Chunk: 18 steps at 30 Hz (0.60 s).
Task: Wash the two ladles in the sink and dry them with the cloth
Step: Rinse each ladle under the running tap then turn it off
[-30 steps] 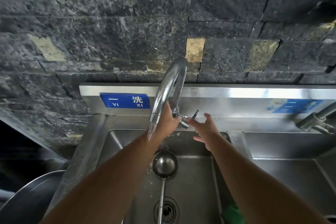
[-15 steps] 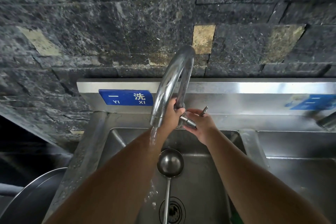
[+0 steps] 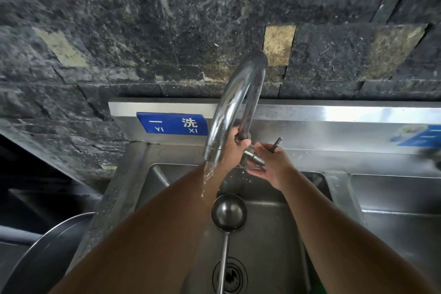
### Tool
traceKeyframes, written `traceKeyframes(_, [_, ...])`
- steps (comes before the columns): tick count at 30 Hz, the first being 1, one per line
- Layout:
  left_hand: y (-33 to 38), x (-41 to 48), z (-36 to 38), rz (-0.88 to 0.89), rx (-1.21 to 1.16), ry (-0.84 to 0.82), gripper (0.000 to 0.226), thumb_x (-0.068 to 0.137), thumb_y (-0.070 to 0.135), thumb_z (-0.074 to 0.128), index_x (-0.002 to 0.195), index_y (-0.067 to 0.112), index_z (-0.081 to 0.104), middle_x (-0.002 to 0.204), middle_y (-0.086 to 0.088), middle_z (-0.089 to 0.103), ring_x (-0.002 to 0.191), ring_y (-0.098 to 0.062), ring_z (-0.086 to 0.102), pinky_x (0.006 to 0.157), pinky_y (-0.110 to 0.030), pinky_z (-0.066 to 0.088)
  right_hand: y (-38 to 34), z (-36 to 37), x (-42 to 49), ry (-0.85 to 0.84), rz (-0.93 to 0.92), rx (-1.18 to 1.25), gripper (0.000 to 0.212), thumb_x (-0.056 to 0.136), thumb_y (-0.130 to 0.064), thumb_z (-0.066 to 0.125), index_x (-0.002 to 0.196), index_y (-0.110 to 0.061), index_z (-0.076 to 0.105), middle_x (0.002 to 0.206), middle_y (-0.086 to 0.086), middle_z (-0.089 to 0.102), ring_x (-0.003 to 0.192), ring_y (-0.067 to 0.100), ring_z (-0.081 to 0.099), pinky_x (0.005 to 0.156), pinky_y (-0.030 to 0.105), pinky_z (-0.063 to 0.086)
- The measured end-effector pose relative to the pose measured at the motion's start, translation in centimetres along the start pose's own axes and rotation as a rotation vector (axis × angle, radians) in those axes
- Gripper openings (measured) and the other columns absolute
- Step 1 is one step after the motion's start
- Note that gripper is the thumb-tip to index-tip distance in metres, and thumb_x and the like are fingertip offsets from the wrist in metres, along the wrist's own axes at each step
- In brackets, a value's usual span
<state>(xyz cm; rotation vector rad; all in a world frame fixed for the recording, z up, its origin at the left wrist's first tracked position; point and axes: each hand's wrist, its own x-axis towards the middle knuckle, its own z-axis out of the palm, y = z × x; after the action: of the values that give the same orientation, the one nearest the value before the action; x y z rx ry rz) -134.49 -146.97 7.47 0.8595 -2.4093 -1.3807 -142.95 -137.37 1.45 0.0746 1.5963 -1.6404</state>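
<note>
One steel ladle [image 3: 228, 212] lies in the left sink basin [image 3: 274, 234], bowl up and toward the back, its handle running over the drain [image 3: 230, 275]. A second ladle is not visible. My left hand [image 3: 235, 148] grips the base of the curved tap [image 3: 238, 93]. My right hand [image 3: 269, 162] holds the tap's lever handle [image 3: 276, 143]. Water [image 3: 208, 174] runs from the spout onto my left forearm. A bit of green cloth [image 3: 318, 287] peeks out under my right arm at the bottom edge.
A dark stone wall rises behind the steel backsplash with a blue sign [image 3: 171, 123]. A second basin [image 3: 396, 200] lies to the right. A large round metal pan [image 3: 45, 255] sits at the lower left beside the sink.
My right hand reached in from open air and closed on the tap lever. Water flow from the spout has grown. My left hand stayed on the tap base.
</note>
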Motion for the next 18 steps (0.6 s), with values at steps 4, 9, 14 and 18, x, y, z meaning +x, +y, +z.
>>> traceKeyframes(4, [-0.1,0.1,0.1,-0.023,0.004,0.003,0.028,0.095,0.016,0.059,0.122,0.007,0.060,0.111,-0.007,0.065,0.086,-0.009,0.053,0.059,-0.005,0.034,-0.4,0.2,-0.1,0.031,0.019,-0.071,0.020,0.096,-0.031,0.059,0.109,-0.015,0.059,0.109,0.009,0.064,0.092,0.024,0.069,0.079,0.048,0.059])
traceKeyframes(9, [0.4,0.0,0.0,-0.031,-0.014,-0.004,0.027,0.095,0.009,0.058,0.120,-0.001,0.058,0.099,-0.005,0.057,0.070,0.001,0.047,0.056,0.006,0.035,-1.0,0.7,-0.1,0.092,0.002,-0.191,0.018,0.098,-0.033,0.054,0.104,-0.017,0.059,0.096,-0.003,0.060,0.083,0.020,0.069,0.083,0.049,0.056])
traceKeyframes(14, [0.4,-0.1,0.1,-0.045,-0.019,0.010,0.029,0.095,0.012,0.058,0.123,0.003,0.058,0.103,-0.004,0.059,0.089,-0.013,0.053,0.055,-0.003,0.036,-1.4,1.1,-0.2,0.120,0.008,-0.228,0.015,0.097,-0.033,0.054,0.088,-0.021,0.057,0.090,-0.006,0.060,0.081,0.020,0.069,0.088,0.051,0.055])
traceKeyframes(18, [0.5,-0.2,0.1,-0.047,-0.038,-0.007,0.028,0.096,0.010,0.056,0.123,0.002,0.057,0.103,-0.004,0.058,0.087,-0.013,0.053,0.057,-0.005,0.041,-1.4,1.1,-0.2,0.124,0.011,-0.240,0.016,0.097,-0.033,0.056,0.089,-0.020,0.059,0.089,-0.005,0.062,0.082,0.020,0.070,0.087,0.050,0.054])
